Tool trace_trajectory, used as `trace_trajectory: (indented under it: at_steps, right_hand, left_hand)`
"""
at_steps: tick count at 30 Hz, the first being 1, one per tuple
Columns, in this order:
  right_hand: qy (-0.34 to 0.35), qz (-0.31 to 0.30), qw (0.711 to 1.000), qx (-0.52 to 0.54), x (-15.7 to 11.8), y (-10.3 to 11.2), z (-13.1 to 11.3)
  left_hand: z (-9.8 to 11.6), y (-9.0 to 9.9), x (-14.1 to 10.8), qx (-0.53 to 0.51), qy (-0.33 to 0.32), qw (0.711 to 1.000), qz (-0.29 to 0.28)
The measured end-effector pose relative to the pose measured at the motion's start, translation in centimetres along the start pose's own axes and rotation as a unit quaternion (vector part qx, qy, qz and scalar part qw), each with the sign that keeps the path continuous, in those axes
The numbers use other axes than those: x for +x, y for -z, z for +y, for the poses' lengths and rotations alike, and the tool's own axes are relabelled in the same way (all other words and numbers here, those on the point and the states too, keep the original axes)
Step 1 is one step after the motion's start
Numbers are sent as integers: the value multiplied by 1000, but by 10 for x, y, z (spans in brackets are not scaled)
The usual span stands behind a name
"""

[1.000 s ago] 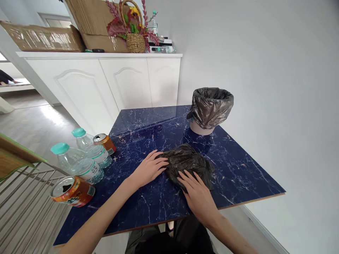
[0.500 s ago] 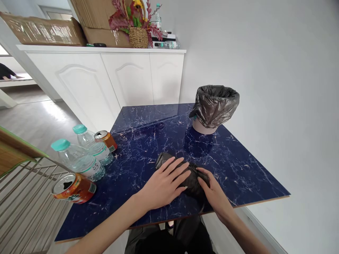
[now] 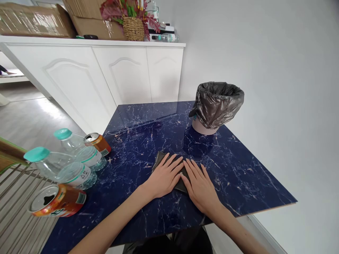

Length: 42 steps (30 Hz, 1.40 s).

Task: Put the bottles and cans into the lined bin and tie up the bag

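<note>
A black plastic bag [image 3: 181, 186], folded into a small flat shape, lies on the blue marble-patterned table [image 3: 143, 141] near its front edge. My left hand [image 3: 164, 178] rests flat on the bag's left part, fingers stretched out. Beside it, my right hand [image 3: 200, 187] also lies flat on the bag, palm down with fingers extended. Their fingertips almost meet, and most of the bag is hidden under them. Beyond the hands at the back right stands a pale bin [image 3: 203, 127] lined with another black bag [image 3: 218, 104].
Along the table's left edge stand two clear bottles [image 3: 76, 176] [image 3: 91, 155] with teal caps and two orange cans [image 3: 63, 201] [image 3: 102, 143]. A metal rack [image 3: 16, 208] is at far left. Behind is a white cabinet [image 3: 127, 77] carrying cardboard boxes [image 3: 34, 21] and a flower basket [image 3: 133, 29].
My right hand has let go of the bag's right end and now lies flat on top of it. The bag looks flatter and more compact. The view has shifted slightly.
</note>
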State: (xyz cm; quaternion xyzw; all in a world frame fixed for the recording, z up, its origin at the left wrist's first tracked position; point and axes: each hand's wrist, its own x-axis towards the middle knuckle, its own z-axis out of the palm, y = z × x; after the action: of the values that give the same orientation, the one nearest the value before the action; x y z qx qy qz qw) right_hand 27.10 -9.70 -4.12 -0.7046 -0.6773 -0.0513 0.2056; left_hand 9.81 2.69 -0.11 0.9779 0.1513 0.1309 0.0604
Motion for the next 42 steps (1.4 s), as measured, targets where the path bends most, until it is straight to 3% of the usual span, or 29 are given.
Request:
trace_trajectory:
  at_steps: [5,12,20,30,34,37,42]
  right_hand:
    - [4,-9,1000,-7,-5,1,1]
    - [8,-21,1000,-11,-2,2,1]
    - [7,-19,1000,-3,-1,3,2]
    - [0,-24,1000,16,-2,4,0]
    - [-68,1,995,74,3,11,20]
    - [-141,15,986,92,6,17,37]
    - [-85,-58,982,159,8,33,32]
  left_hand:
    - [1,0,-2,-4,30,1000,-6]
    - [-4,2,-5,29,106,993,35]
    - [-9,-1,-9,3,143,989,27]
    - [-32,-10,-13,4,186,982,42]
    - [-40,-3,-20,-35,166,985,28]
    - [-46,8,-28,-112,201,970,74]
    - [-55,20,-36,-212,308,906,201]
